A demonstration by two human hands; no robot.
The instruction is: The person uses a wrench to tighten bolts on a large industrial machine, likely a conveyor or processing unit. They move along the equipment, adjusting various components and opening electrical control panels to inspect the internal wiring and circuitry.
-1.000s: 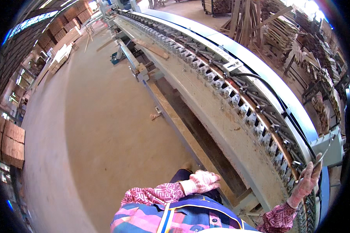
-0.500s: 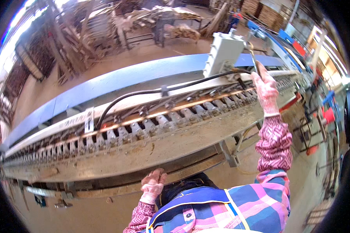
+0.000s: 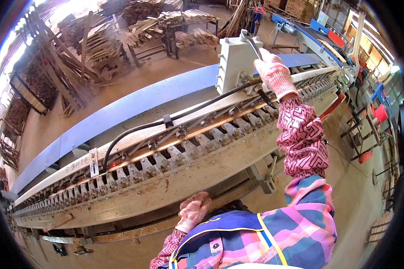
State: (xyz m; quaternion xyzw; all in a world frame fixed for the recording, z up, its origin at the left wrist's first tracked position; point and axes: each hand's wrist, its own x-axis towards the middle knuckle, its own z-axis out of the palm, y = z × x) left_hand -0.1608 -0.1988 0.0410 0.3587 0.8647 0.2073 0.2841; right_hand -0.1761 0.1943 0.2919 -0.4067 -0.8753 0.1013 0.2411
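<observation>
Lever [image 3: 254, 45], a thin dark metal rod, stands at about one o'clock in the head view, rising beside the pale grey control box [image 3: 234, 62] mounted on the long clamp machine [image 3: 175, 175]. The right hand [image 3: 276, 74], in a pink knitted glove, is raised against it, fingers curled and pressed together around the rod just beside the box. Half a second ago the same hand was open near the box with the fingers upright; now it has closed on the rod, so the grasp looks made. The left hand [image 3: 194, 211], also gloved, rests near six o'clock close to the body, fingers loosely bent and holding nothing, much as before. A black hose [image 3: 166, 122] runs from the box toward nine o'clock along the row of metal clamps.

Around it, a blue rail [image 3: 121, 110] follows the machine's far side. Bare concrete floor [image 3: 359, 197] lies at three o'clock, stacked timber [image 3: 98, 40] at eleven, and red and blue machinery [image 3: 377, 107] at two.
</observation>
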